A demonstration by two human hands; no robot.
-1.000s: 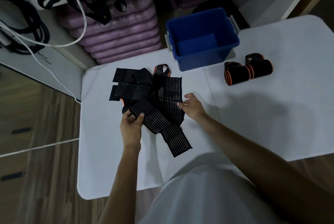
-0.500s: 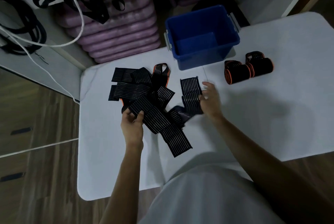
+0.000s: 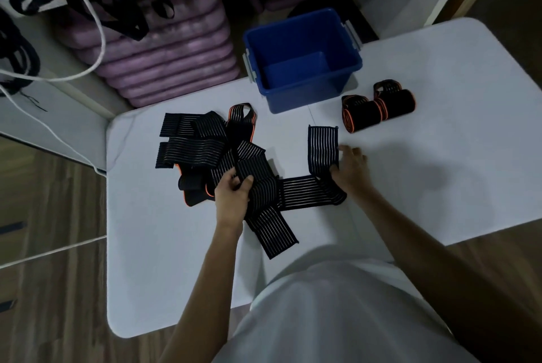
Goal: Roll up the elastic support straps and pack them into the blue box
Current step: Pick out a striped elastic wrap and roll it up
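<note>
Fingers [image 3: 240, 183] of the left hand [image 3: 231, 201] are curling on a strap in the pile of loose straps [image 3: 217, 157]. The right hand [image 3: 349, 170] is pinching a pulled-out strap [image 3: 322, 147] w/ thumb, other fingers lying relaxed. That strap is lying bent on the white table [image 3: 440, 157]. Two rolled straps [image 3: 378, 107] are sitting just beside the blue box [image 3: 305, 98], at its right, outside it.
</note>
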